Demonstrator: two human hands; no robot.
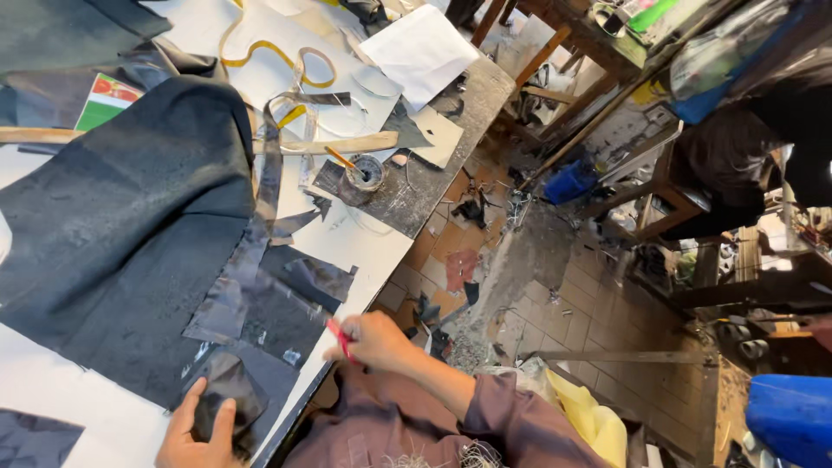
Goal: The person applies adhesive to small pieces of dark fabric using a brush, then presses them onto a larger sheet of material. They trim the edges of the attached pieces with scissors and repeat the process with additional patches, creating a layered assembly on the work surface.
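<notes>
Head view: red marker (340, 338), seemingly pinched between right-hand fingers (357, 334).

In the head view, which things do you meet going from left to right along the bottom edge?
Left hand pressing a dark fabric scrap → right hand holding a thin red marking stick → yellow cloth → blue plastic container.

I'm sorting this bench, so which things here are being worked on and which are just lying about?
In hand:
left hand pressing dark fabric pieces
right hand holding red marker

Lying about:
yellow tape measure
white paper
small pot with brush
wooden ruler
</notes>
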